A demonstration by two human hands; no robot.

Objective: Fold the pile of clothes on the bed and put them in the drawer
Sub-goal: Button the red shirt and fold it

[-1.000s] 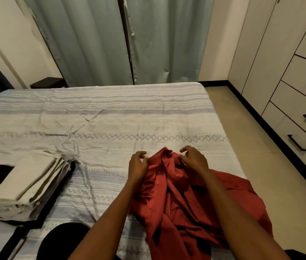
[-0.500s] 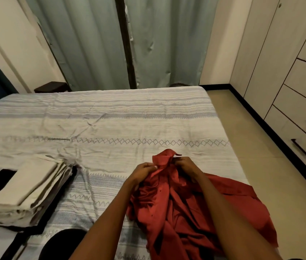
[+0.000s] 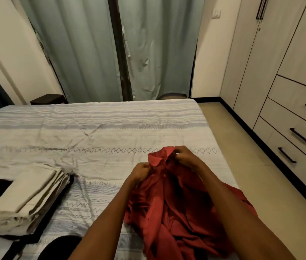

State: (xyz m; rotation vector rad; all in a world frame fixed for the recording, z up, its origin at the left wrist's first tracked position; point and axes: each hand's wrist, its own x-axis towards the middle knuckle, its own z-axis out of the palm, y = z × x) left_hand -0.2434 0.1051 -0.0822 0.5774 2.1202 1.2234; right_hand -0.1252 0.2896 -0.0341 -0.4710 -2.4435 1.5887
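Observation:
A crumpled red shirt (image 3: 174, 209) lies on the near right part of the bed (image 3: 101, 128). My left hand (image 3: 141, 172) grips a bunch of its cloth near the collar. My right hand (image 3: 187, 156) pinches the top edge just right of the collar, which stands up between both hands. A stack of folded beige clothes (image 3: 26, 197) rests on a black garment at the bed's near left. The drawers (image 3: 298, 132) with black handles are shut in the wardrobe at the right.
Grey-green curtains (image 3: 95, 49) hang behind the bed. A dark bedside table (image 3: 48, 99) stands at the far left corner. A strip of tan floor (image 3: 257, 166) runs between bed and wardrobe. A black rounded object (image 3: 58, 248) lies at the bottom edge.
Both hands have closed in on the collar and lifted it a little farther up the bed. The camera has tilted upward, showing more of the curtains.

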